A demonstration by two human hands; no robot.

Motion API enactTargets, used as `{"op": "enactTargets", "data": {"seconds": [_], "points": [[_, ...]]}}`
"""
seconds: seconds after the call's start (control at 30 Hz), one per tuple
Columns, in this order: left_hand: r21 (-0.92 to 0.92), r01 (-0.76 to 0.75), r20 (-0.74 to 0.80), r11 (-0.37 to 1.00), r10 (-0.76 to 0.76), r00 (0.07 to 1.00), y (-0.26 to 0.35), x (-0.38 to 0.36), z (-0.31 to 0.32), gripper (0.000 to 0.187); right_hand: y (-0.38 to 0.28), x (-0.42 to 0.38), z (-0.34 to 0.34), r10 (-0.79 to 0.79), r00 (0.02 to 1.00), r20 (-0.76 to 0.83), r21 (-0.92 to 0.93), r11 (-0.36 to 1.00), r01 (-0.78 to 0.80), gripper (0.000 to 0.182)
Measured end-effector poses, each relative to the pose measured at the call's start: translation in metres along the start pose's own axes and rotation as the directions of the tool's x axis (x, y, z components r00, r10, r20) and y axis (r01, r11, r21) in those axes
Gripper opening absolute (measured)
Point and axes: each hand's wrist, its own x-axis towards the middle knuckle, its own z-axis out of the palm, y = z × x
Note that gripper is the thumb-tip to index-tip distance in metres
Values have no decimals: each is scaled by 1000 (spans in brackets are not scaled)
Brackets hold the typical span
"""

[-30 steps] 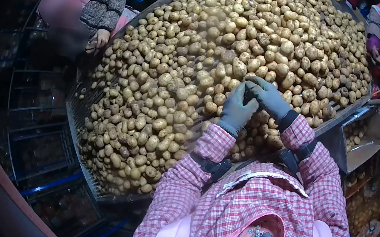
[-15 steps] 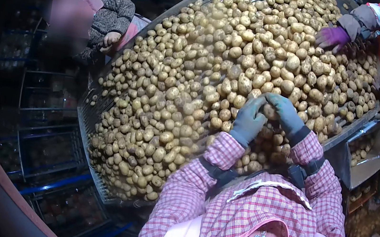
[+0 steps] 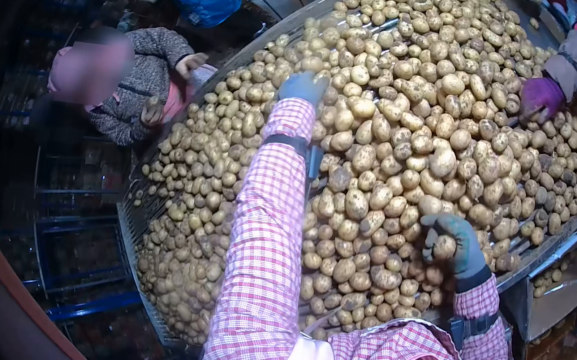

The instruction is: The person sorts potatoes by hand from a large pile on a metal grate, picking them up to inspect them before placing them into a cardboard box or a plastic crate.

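Potatoes [image 3: 377, 170], many with brown soil marks, are heaped over a wide slatted metal table. My left hand [image 3: 303, 87], in a grey-blue glove, reaches far out over the upper left of the heap. Its fingers are blurred and turned away from me, so their grip does not show. Closer to my body, on the right, my right hand [image 3: 465, 250] wears a grey-green glove. Its fingers curl around a potato [image 3: 445, 246] just above the others.
A person [image 3: 140, 88] in a dark knit jacket stands along the left edge. At the upper right, another person's purple-gloved hand [image 3: 541, 99] touches the potatoes. A metal chute [image 3: 558, 303] sits at the lower right. Dark crates [image 3: 85, 255] line the left side.
My hands were together over the near potatoes. The left has stretched forward and left; the right has drawn back right and now has a potato in it. The purple-gloved hand has shifted slightly.
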Motion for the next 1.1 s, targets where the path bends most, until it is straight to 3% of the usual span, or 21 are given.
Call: {"op": "enactTargets", "data": {"seconds": [0.1, 0.13, 0.17, 0.23, 0.33, 0.43, 0.47, 0.57, 0.6, 0.67, 0.73, 0.77, 0.83, 0.87, 0.93, 0.97, 1.03, 1.07, 1.1], "points": [[26, 58, 122, 998, -60, 991, 6, 9, -7, 61, -1, 5, -4, 83, 995, -47, 74, 994, -79, 40], [-160, 133, 277, 978, -85, 957, 7, 2, -32, 59, 2, 7, -9, 92, 996, -12, 126, 988, -90, 41], [-187, 39, 261, 982, 11, 965, -15, 16, -21, 54, 3, 8, -12, 99, 995, 4, 137, 986, -99, 41], [-452, 57, 344, 890, 115, 932, -39, 21, -25, 58, 2, 7, -10, 125, 992, -34, 197, 974, -116, 42], [-266, -152, -76, 952, 137, 988, -50, 50, -12, 61, -1, 8, -9, 94, 995, -35, 121, 989, -89, 43], [287, -207, -76, 935, 237, 968, -12, 56, 4, 62, -1, 9, -9, 87, 996, -34, 120, 989, -82, 43], [308, -130, -27, 942, 146, 989, -3, 62, 8, 59, -1, 9, -7, 89, 995, -35, 123, 989, -84, 43], [194, -92, 121, 977, 70, 990, 3, 68, 2, 61, -3, 7, -4, 88, 995, -54, 93, 992, -83, 43], [146, -144, 20, 979, 142, 990, -4, 66, 7, 59, -3, 7, -4, 76, 996, -53, 69, 995, -73, 45], [-303, -123, 84, 945, 155, 984, -6, 57, 6, 60, 0, 6, -6, 73, 995, -67, 85, 994, -67, 46], [-659, -37, 136, 751, 168, 976, -10, 28, 4, 59, 5, 6, -6, 82, 995, -62, 123, 990, -74, 46], [-789, 7, 151, 615, 183, 971, -7, 14, 8, 59, 1, 5, -4, 73, 996, -43, 45, 996, -71, 42], [-948, 255, 304, 190, 309, 901, 10, -38, -19, 53, 4, 8, -4, 57, 998, -12, 100, 993, -56, 42], [-933, 329, 359, 145, 399, 844, 18, -64, -34, 51, 6, 9, -6, 31, 999, 30, 92, 995, -34, 42], [-860, 488, 493, 151, 494, 716, 43, -128, -68, 50, 6, 6, 1, -116, 987, 108, -64, 990, 123, 50], [-860, 484, 486, 160, 546, 682, 57, -158, -73, 52, 2, 3, 10, -179, 964, 194, -81, 977, 198, 49], [-816, 465, 570, 343, 606, 554, 76, -207, -47, 49, 5, 2, 23, -155, 968, 197, -70, 983, 171, 50], [-801, 541, 555, 258, 659, 507, 92, -234, -45, 48, 7, 1, 29, -142, 970, 198, -66, 985, 158, 51], [-775, 607, 527, 176, 709, 468, 103, -256, -46, 47, 7, -4, 32, -13, 979, 203, -1, 1000, 14, 50]]}}
